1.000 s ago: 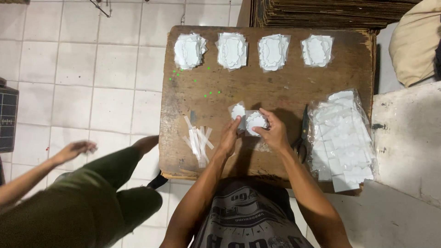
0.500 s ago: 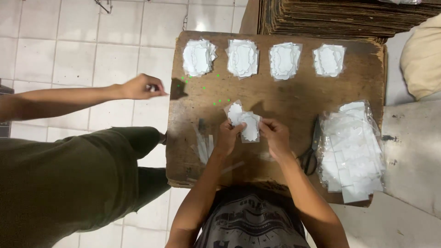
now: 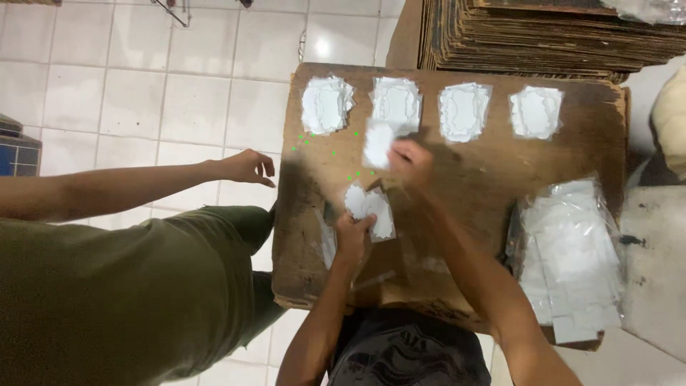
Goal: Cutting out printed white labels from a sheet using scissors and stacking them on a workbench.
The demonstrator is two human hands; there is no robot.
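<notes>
Four piles of white scalloped cutouts are sitting in a row along the far edge of the brown cardboard work surface [image 3: 457, 186]. The right hand [image 3: 409, 163] is reaching toward the second pile [image 3: 395, 102], fingers pinched on a single white cutout [image 3: 379, 143] that is hovering just short of that pile. The left hand [image 3: 351, 236] is pressing on a small remaining stack of cutouts [image 3: 370, 206] near the middle of the board, thumb and fingers closed on its lower edge. Judging from this, sorting is well under way — four piles are building, and a small stack is still waiting to be dealt out.

At the right, a clear plastic bag of white pieces [image 3: 572, 257] is lying on the board's edge. A stack of flattened cardboard [image 3: 550, 32] is standing beyond the far edge. A second person in olive clothing is extending a hand [image 3: 246, 166] beside the board's left edge — close, but not touching the piles or blocking the reach.
</notes>
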